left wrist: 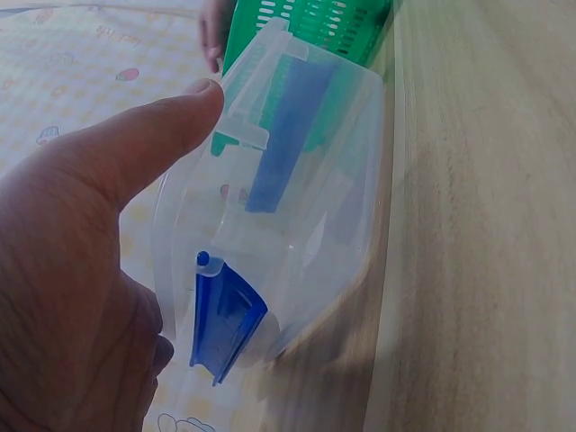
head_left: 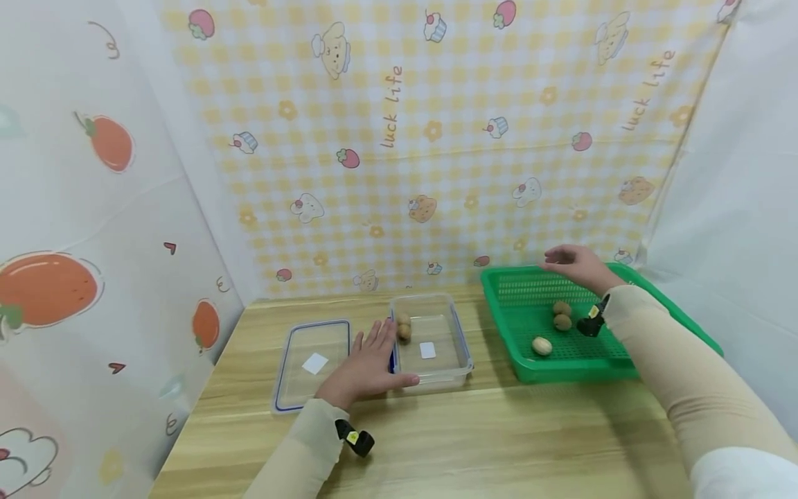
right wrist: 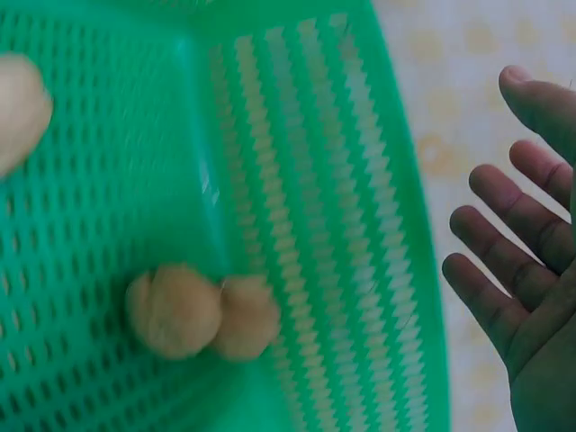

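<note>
My left hand (head_left: 368, 367) rests with spread, straight fingers at the left rim of a clear plastic container (head_left: 458, 333). Its thumb lies along the container's near rim. A blue clip (left wrist: 225, 319) hangs from the container's side in the left wrist view. Inside, by the left wall, sit brown round nuts (head_left: 404, 328) that look like walnuts. My right hand (head_left: 580, 267) hovers over the far side of a green basket (head_left: 508, 333), fingers loosely bent and holding nothing. Two brown walnuts (right wrist: 175, 310) touch each other in the basket, and a paler walnut (head_left: 542, 346) lies nearer its front left.
A clear lid (head_left: 293, 374) with a blue seal lies flat on the wooden table (head_left: 436, 443), left of the container. White paper squares show on both lid and container. Behind the table hangs a yellow checked cloth (head_left: 386, 180), with white sheets at both sides.
</note>
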`<control>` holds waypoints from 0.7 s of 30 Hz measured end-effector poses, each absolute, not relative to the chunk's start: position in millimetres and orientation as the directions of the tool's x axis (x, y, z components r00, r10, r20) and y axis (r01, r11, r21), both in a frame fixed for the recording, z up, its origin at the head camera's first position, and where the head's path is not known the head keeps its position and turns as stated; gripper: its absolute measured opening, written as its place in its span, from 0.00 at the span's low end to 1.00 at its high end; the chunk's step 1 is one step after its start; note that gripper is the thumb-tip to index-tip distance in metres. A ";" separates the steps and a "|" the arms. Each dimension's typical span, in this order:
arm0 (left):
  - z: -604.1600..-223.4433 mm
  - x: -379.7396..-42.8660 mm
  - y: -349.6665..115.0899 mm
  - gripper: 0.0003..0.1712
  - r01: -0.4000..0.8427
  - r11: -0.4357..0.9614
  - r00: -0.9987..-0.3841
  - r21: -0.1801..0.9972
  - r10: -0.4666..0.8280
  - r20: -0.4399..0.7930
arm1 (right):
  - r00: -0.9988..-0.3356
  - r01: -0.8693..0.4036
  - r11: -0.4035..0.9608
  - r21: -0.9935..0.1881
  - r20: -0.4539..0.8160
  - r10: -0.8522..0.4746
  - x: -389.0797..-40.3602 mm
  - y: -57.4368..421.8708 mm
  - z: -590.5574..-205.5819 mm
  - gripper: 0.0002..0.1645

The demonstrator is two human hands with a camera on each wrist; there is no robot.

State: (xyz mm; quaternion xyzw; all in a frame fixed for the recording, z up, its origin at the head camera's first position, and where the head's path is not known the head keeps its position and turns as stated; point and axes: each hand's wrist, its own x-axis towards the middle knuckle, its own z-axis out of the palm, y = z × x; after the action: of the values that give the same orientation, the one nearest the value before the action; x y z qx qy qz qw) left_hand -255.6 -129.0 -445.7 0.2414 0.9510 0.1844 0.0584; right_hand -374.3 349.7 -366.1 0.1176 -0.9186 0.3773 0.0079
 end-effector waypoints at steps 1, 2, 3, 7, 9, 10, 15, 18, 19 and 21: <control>-446.6 -256.2 -128.8 0.69 0.438 0.815 -0.877 0.379 0.481 -0.020 | -0.973 -0.219 0.688 -0.692 0.099 -0.210 -374.5 355.3 -370.1 0.37; -447.0 -256.6 -128.7 0.69 0.438 0.816 -0.877 0.378 0.481 -0.020 | -0.973 -0.215 0.689 -0.692 0.093 -0.210 -374.6 360.4 -374.0 0.38; -447.4 -256.7 -128.6 0.69 0.438 0.818 -0.878 0.374 0.479 -0.021 | -0.973 -0.214 0.690 -0.692 0.087 -0.214 -374.1 364.7 -377.7 0.37; -447.7 -257.3 -128.4 0.70 0.435 0.824 -0.880 0.362 0.474 -0.023 | -0.974 -0.213 0.718 -0.662 0.083 -0.212 -373.7 378.2 -391.9 0.36; -447.7 -257.5 -128.1 0.70 0.432 0.827 -0.881 0.360 0.472 -0.026 | -0.975 -0.206 0.733 -0.648 0.074 -0.209 -372.7 381.8 -396.7 0.36; -447.7 -257.5 -128.0 0.70 0.432 0.827 -0.881 0.359 0.472 -0.026 | -0.976 -0.201 0.742 -0.640 0.068 -0.206 -372.5 383.5 -398.8 0.36; -447.8 -256.5 -128.2 0.69 0.432 0.825 -0.881 0.364 0.472 -0.023 | -0.981 -0.161 0.773 -0.613 0.016 -0.192 -373.2 388.4 -406.5 0.36; -448.0 -255.6 -128.3 0.69 0.435 0.826 -0.882 0.359 0.471 -0.015 | -0.979 -0.158 0.782 -0.603 -0.008 -0.204 -374.4 391.0 -410.6 0.37; -448.2 -255.6 -128.1 0.69 0.435 0.827 -0.883 0.356 0.470 -0.014 | -0.978 -0.158 0.784 -0.601 -0.016 -0.209 -375.2 392.3 -412.4 0.37; -448.7 -255.7 -127.3 0.69 0.441 0.828 -0.881 0.347 0.473 -0.009 | -0.974 -0.164 0.784 -0.599 -0.029 -0.226 -376.3 395.3 -415.8 0.37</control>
State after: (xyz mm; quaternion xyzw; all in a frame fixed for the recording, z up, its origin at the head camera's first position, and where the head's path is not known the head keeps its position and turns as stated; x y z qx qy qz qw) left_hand -255.7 -127.3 -448.7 0.2393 0.9548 0.1698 0.0471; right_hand -376.3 395.3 -415.8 0.1034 -0.9431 0.3121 -0.0497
